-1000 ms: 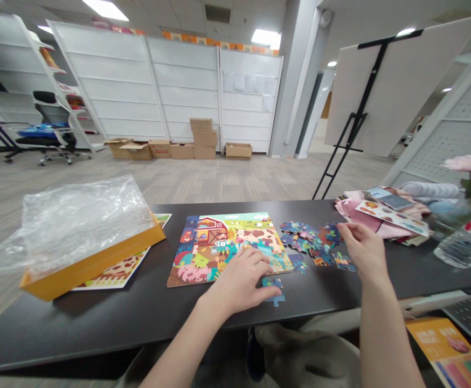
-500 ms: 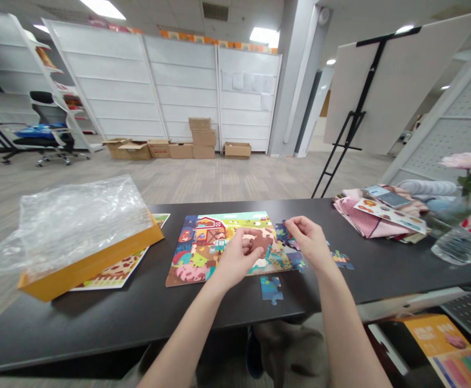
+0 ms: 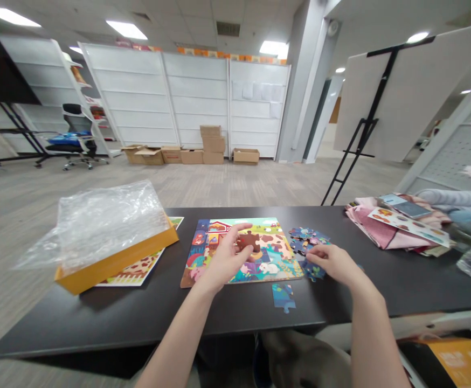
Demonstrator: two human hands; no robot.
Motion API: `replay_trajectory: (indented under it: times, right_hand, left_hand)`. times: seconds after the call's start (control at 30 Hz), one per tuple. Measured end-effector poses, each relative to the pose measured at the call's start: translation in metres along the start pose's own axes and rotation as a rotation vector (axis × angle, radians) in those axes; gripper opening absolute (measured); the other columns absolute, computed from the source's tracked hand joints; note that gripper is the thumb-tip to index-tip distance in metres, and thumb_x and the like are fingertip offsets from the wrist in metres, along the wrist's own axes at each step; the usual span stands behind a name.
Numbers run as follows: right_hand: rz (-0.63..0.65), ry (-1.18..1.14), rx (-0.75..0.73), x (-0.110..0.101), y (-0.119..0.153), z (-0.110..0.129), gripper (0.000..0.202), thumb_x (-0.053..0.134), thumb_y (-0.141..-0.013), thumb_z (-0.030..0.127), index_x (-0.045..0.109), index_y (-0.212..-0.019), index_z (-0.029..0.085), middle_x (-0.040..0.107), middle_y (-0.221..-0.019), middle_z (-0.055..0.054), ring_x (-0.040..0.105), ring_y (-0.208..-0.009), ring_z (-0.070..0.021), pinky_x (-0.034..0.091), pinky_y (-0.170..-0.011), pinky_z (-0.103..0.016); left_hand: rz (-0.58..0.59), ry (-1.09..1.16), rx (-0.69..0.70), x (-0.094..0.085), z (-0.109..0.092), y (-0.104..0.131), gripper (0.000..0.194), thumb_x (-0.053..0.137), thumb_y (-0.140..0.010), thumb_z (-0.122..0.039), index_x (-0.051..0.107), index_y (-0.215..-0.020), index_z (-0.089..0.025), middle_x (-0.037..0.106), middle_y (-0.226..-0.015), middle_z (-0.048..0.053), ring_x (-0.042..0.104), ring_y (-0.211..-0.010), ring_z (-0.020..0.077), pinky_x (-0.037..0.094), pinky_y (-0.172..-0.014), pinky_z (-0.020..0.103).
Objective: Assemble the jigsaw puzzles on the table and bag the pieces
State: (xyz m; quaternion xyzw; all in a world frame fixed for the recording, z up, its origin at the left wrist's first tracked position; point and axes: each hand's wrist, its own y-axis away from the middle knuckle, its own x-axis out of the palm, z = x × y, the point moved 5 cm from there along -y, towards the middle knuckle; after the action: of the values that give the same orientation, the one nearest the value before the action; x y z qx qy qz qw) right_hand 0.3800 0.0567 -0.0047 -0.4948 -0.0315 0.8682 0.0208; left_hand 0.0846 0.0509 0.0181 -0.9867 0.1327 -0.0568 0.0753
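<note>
Right hand, narrowed, partly hides blue puzzle pieces; left hand curves loosely; both grips unclear.

left hand over farm puzzle | right hand at blue pieces | lone piece on black table

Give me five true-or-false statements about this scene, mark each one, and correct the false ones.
1. The left hand is over the farm puzzle. True.
2. The yellow box stands to the right of the farm puzzle. False: the yellow box is on its left.
3. A single blue piece lies between the farm puzzle and the table's near edge. True.
4. The right hand is on the clear plastic. False: the right hand is at the loose pieces.
5. A printed sheet lies on the pink cloth. True.
</note>
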Motion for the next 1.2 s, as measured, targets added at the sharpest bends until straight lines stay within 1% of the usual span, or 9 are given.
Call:
replay_trajectory:
  times: [0.2, 0.33, 0.43, 0.5, 0.63, 0.8, 0.97, 1.07, 1.2]
  right_hand:
    - [-0.104, 0.039, 0.028, -0.006, -0.002, -0.001, 0.018, 0.066, -0.075, 0.038, 0.078, -0.074, 0.025, 0.075, -0.071, -0.003, 0.067, -0.064, -0.0206, 0.047, -0.059, -0.028]
    - [-0.226, -0.175, -0.087, -0.007, -0.003, 0.029, 0.027, 0.063, -0.081, 0.046, 0.075, -0.077, 0.022, 0.073, -0.070, -0.004, 0.064, -0.061, -0.0216, 0.048, -0.057, -0.031]
    - [-0.133, -0.364, -0.241, 0.008, -0.003, 0.073, 0.035, 0.059, -0.088, 0.051, 0.074, -0.079, 0.021, 0.072, -0.073, -0.004, 0.062, -0.067, -0.0202, 0.047, -0.062, -0.030]
    - [-0.034, -0.488, -0.282, 0.021, -0.003, 0.100, 0.037, 0.059, -0.090, 0.053, 0.074, -0.084, 0.020, 0.071, -0.074, -0.003, 0.061, -0.066, -0.0183, 0.046, -0.061, -0.029]
    - [0.101, -0.738, -0.305, 0.043, -0.005, 0.133, 0.033, 0.067, -0.085, 0.051, 0.071, -0.087, 0.019, 0.071, -0.078, -0.002, 0.061, -0.066, -0.0154, 0.046, -0.061, -0.027]
    - [0.119, -0.844, -0.254, 0.053, -0.009, 0.137, 0.035, 0.075, -0.078, 0.051, 0.068, -0.083, 0.018, 0.071, -0.075, -0.003, 0.062, -0.065, -0.0150, 0.047, -0.061, -0.027]
    - [0.114, -0.836, -0.255, 0.055, -0.009, 0.136, 0.036, 0.075, -0.078, 0.052, 0.068, -0.084, 0.017, 0.072, -0.077, -0.004, 0.064, -0.067, -0.0159, 0.048, -0.062, -0.028]
    - [0.086, -0.815, -0.274, 0.057, -0.008, 0.138, 0.036, 0.073, -0.080, 0.051, 0.068, -0.094, 0.018, 0.070, -0.073, -0.001, 0.062, -0.063, -0.0151, 0.046, -0.058, -0.027]
    - [0.085, -0.791, -0.314, 0.062, -0.008, 0.144, 0.037, 0.071, -0.084, 0.046, 0.066, -0.108, 0.018, 0.064, -0.067, 0.003, 0.057, -0.057, -0.0129, 0.041, -0.055, -0.025]
  left_hand:
    - [-0.074, 0.005, -0.025, -0.019, 0.003, -0.004, 0.048, 0.078, -0.075, -0.029, 0.054, -0.115, -0.020, 0.065, -0.095, 0.002, 0.070, -0.076, 0.0136, 0.051, -0.061, 0.021]
    - [-0.039, -0.046, -0.017, -0.020, -0.001, -0.003, 0.042, 0.076, -0.077, -0.030, 0.059, -0.114, -0.019, 0.067, -0.089, 0.002, 0.070, -0.079, 0.0150, 0.054, -0.072, 0.025]
    - [0.011, -0.093, 0.036, -0.015, -0.003, -0.003, 0.039, 0.070, -0.082, -0.030, 0.063, -0.118, -0.017, 0.069, -0.085, 0.002, 0.069, -0.084, 0.0164, 0.053, -0.079, 0.028]
    - [0.032, -0.122, 0.060, -0.012, -0.003, -0.004, 0.036, 0.067, -0.084, -0.030, 0.066, -0.117, -0.017, 0.070, -0.088, 0.003, 0.068, -0.085, 0.0168, 0.052, -0.079, 0.028]
    - [0.027, -0.175, 0.066, -0.013, -0.003, -0.003, 0.034, 0.062, -0.088, -0.032, 0.067, -0.118, -0.016, 0.065, -0.075, 0.000, 0.061, -0.069, 0.0136, 0.046, -0.063, 0.024]
    - [0.000, -0.182, 0.043, -0.023, -0.003, 0.002, 0.037, 0.062, -0.089, -0.036, 0.065, -0.119, -0.015, 0.056, -0.066, -0.003, 0.051, -0.058, 0.0104, 0.038, -0.054, 0.021]
    - [-0.053, -0.134, -0.005, -0.035, 0.002, 0.005, 0.037, 0.064, -0.088, -0.041, 0.064, -0.115, -0.016, 0.066, -0.082, 0.002, 0.061, -0.067, 0.0118, 0.048, -0.061, 0.022]
    - [-0.042, -0.139, 0.005, -0.037, 0.002, 0.009, 0.044, 0.075, -0.079, -0.036, 0.063, -0.116, -0.017, 0.068, -0.092, 0.005, 0.067, -0.079, 0.0146, 0.054, -0.071, 0.026]
    - [0.021, -0.258, 0.048, -0.033, 0.001, 0.015, 0.055, 0.079, -0.072, -0.027, 0.062, -0.124, -0.019, 0.067, -0.096, 0.005, 0.065, -0.075, 0.0136, 0.054, -0.066, 0.025]
